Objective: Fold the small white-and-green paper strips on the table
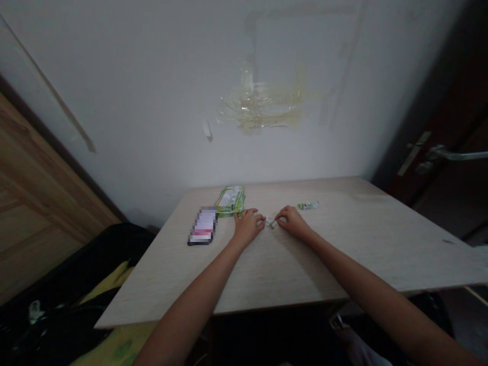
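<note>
A small folded green-and-white packet (270, 222) lies low over the table, pinched at both ends. My left hand (248, 224) grips its left end between thumb and finger, the other fingers reaching toward the stack. The right end is between the thumb and fingers of my right hand (292, 221). Just behind my left hand is a stack of flat green-and-white packets (231, 197). Another narrow folded packet (308, 205) rests beyond my right hand. What is inside the packets cannot be seen.
A phone (204, 225) with a blurred-out screen lies left of the stack on the pale wooden table (267, 279). The wall (152, 101) with old tape (263, 107) rises behind. A door handle (453, 153) shows at right, and dark bags (76, 310) sit at left.
</note>
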{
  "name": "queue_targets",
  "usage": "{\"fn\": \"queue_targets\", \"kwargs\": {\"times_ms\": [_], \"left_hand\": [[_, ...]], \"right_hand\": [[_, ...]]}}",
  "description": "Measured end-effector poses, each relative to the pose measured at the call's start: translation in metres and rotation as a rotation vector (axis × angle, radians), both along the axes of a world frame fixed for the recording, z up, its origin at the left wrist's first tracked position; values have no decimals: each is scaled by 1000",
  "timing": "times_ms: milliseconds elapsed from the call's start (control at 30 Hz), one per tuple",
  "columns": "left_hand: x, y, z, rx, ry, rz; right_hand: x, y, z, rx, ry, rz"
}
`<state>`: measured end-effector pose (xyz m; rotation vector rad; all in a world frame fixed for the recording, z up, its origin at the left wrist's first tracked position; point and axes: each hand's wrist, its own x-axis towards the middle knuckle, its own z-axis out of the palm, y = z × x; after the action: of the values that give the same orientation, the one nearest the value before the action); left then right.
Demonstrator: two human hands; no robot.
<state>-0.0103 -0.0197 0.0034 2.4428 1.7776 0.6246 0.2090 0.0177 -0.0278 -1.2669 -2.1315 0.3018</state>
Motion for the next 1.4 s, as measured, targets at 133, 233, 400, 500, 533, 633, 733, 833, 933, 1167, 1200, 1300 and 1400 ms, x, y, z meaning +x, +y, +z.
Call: {"fn": "queue_targets", "kwargs": {"times_ms": [133, 233, 400, 500, 533, 633, 733, 833, 933, 1167, 1200, 1300, 1400], "left_hand": [[1, -1, 3, -10, 20, 13], [2, -1, 1, 14, 26, 13], [3, -2, -1, 27, 21, -9], [4, -4, -1, 16, 18, -9], [4, -4, -2, 13, 18, -6], [3, -5, -2, 2, 20, -5], [3, -6, -3, -4, 29, -4], [3, -8, -4, 5, 39, -2], [2, -8, -5, 15, 41, 0], [1, -8, -8, 14, 32, 2], [1, -8, -7, 9, 31, 1], [0, -8, -6, -24, 29, -1], [-1, -6, -8, -59, 20, -13]], "right_hand": [[-2, 0, 1, 1, -11, -5], [-2, 0, 3, 4, -26, -8], [-1, -2, 3, 2, -48, 11], [-1, -4, 2, 12, -44, 5], [-1, -5, 2, 15, -45, 3], [-2, -8, 3, 22, -45, 2], [-3, -11, 4, 34, -44, 5], [-3, -13, 5, 37, -47, 12], [-4, -13, 5, 42, -54, 11], [-4, -17, 6, 45, -75, 39], [-4, -17, 7, 44, -78, 44], [-2, -17, 7, 43, -75, 75], [1, -13, 6, 46, -52, 161]]}}
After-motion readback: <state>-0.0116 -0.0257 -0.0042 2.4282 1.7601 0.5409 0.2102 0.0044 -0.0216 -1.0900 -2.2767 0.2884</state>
